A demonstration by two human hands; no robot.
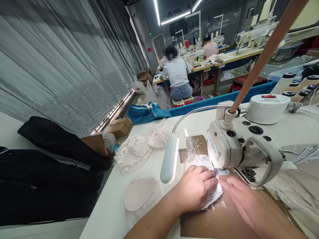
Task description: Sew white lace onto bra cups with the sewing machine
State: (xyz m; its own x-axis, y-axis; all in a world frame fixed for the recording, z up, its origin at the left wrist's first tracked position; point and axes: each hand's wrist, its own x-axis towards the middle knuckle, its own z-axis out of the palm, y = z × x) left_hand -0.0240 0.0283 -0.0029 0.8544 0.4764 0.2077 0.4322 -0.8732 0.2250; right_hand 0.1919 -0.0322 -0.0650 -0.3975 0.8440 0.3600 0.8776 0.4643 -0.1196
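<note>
A white lace piece lies on the brown sheet under the head of the white sewing machine. My left hand presses on the lace, its fingers together near the needle area. My right hand rests at the right edge of the lace, fingertips close to the needle; whether it grips the edge is hidden. The needle itself is hard to make out behind my fingers. A lamp on a bendable metal neck stands left of the machine head.
Lace cups and beige oval pads lie on the table at left. A brown pole rises from the machine. Black cloth is at far left. Behind, a seated person faces another machine; thread cones stand at right.
</note>
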